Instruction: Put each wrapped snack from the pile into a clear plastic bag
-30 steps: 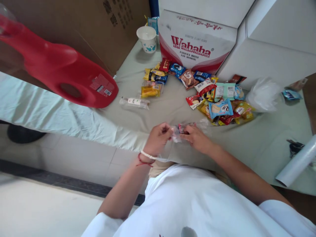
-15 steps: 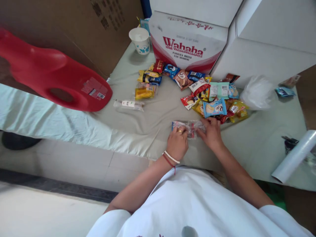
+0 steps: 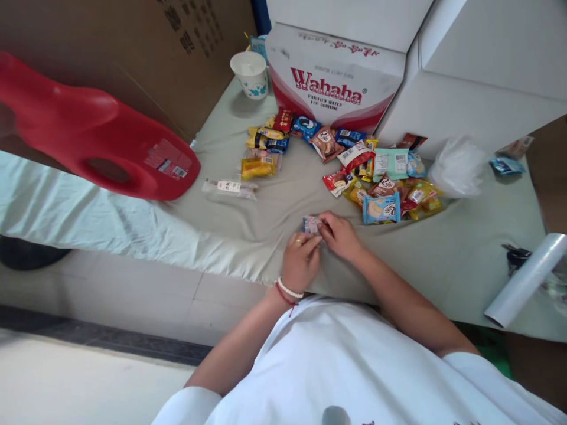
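Between my hands, near the front edge of the covered table, lies a small printed plastic packet (image 3: 310, 224), mostly hidden by fingers. My left hand (image 3: 302, 258), with a ring and bracelets at the wrist, has its fingers closed on the packet's near side. My right hand (image 3: 339, 235) pinches at the packet's right end, its fingertips close to the left ones. Just beyond my right hand lies a light blue snack packet (image 3: 381, 209), in front of a brown snack packet (image 3: 384, 186) and several other wrapped snacks.
A red plastic jug (image 3: 101, 141) lies at the left. A paper cup (image 3: 250, 75) and a Wahaha carton (image 3: 332, 82) stand at the back. A clear narrow packet (image 3: 230, 188) lies left of my hands. At the right are a crumpled plastic bag (image 3: 458, 168) and a film roll (image 3: 525, 280).
My right hand has moved left, close to my left hand, and the packet is now folded or bunched smaller. The light blue snack packet has shifted toward me, uncovering the brown one.
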`<state>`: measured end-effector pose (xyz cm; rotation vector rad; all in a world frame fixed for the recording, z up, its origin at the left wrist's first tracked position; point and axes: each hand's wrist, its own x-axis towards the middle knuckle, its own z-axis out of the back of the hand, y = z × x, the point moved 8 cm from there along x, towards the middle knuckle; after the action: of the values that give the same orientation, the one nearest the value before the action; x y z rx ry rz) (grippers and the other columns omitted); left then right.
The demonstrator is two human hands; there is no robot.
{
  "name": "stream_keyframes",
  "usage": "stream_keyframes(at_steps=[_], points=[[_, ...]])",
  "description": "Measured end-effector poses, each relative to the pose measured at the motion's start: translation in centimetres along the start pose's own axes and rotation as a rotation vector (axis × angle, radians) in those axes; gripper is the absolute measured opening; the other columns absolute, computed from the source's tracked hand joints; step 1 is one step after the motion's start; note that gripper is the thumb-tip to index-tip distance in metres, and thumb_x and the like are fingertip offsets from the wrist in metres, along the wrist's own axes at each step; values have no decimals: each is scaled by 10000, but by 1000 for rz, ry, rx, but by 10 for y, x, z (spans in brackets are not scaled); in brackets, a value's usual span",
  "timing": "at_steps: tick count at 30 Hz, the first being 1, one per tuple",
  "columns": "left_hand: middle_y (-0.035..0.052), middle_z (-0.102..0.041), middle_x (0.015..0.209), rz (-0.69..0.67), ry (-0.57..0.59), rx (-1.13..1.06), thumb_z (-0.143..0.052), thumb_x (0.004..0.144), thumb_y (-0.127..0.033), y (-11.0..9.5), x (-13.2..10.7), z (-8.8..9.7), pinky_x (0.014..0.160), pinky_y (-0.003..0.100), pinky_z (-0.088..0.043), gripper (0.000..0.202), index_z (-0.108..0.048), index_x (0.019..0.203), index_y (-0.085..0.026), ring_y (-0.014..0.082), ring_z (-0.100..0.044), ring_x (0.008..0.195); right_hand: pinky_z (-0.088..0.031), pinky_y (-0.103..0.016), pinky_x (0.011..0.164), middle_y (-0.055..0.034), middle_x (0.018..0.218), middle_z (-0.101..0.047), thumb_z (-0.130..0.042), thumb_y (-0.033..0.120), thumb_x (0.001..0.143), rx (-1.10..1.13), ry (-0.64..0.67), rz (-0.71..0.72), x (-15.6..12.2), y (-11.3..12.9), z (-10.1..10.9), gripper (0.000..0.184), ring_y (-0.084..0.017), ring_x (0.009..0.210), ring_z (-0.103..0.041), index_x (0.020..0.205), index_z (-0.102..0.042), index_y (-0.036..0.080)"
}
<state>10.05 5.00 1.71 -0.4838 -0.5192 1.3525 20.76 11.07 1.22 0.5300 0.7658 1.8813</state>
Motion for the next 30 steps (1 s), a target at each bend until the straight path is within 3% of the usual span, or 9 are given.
stream_keyframes(at_steps=[2, 4, 9, 14, 18, 21, 24, 27, 30], points=[[132, -665, 1122, 170, -148, -29, -498, 984, -322, 24, -7, 12, 969, 426, -474, 340, -675, 1240, -186, 272, -585, 1094, -477, -306, 841, -91, 990, -692, -425, 251, 989, -2, -43, 19, -1, -3, -4, 218, -203, 900, -634, 1116, -584, 173], [159, -648, 1128, 286, -168, 47, -562, 951, -428, 36, -7, 11, 995, 466, -465, 417, -658, 1253, -156, 308, -567, 1107, -489, -333, 886, -109, 1035, -697, -425, 254, 983, -1, -70, 9, -4, -5, -5, 308, -218, 946, -640, 1244, -558, 160], [159, -638, 1091, 261, -143, 54, -650, 858, -366, 19, 12, 1, 1023, 510, -459, 315, -670, 1094, -159, 329, -553, 1111, -496, -411, 965, -148, 1119, -687, -400, 274, 985, 70, -157, -57, -17, 3, 6, 379, -254, 1045, -632, 1293, -585, 156], [160, -615, 1314, -121, -230, -129, -530, 870, -184, -37, -4, 5, 1078, 489, -457, 397, -624, 1255, -213, 282, -559, 1269, -551, -338, 722, -60, 936, -684, -418, 540, 1005, 700, -221, -383, -62, -18, 20, 418, -204, 806, -649, 1163, -632, 218], [166, -623, 1385, -571, 32, -200, -563, 802, -160, -82, -35, -25, 1170, 595, -364, 439, -666, 1227, -203, 335, -436, 1453, -514, -268, 619, -19, 910, -658, -719, 618, 809, 958, -299, -588, -106, -47, 18, 442, -170, 770, -619, 993, -621, 229], [167, -658, 1346, -763, 217, -324, -558, 784, -130, -84, -58, -37, 1181, 522, -416, 413, -683, 1174, -179, 291, -462, 1446, -500, -257, 585, 2, 842, -630, -838, 544, 705, 962, -368, -672, -140, -67, 28, 448, -159, 721, -601, 930, -611, 231], [137, -713, 1233, -626, 166, -330, -516, 852, -106, -44, -62, -23, 1081, 445, -529, 364, -672, 1167, -203, 243, -578, 1330, -524, -284, 603, -12, 882, -656, -817, 489, 759, 917, -529, -628, -175, -87, 81, 398, -165, 721, -624, 1044, -645, 272], [93, -734, 1120, -290, -17, -208, -501, 909, -127, 20, -55, 5, 1018, 449, -565, 278, -686, 1078, -246, 235, -665, 1173, -549, -350, 678, -115, 1165, -684, -708, 348, 889, 703, -910, -533, -209, -122, 189, 395, -206, 873, -685, 1274, -625, 322], [80, -730, 1041, -156, -155, -130, -527, 901, -161, 55, -51, 26, 965, 483, -577, 218, -689, 1012, -256, 259, -693, 1068, -522, -375, 669, -291, 1299, -623, -396, 195, 1039, 146, -1187, -648, -222, -163, 299, 373, -229, 960, -709, 1341, -614, 195]])
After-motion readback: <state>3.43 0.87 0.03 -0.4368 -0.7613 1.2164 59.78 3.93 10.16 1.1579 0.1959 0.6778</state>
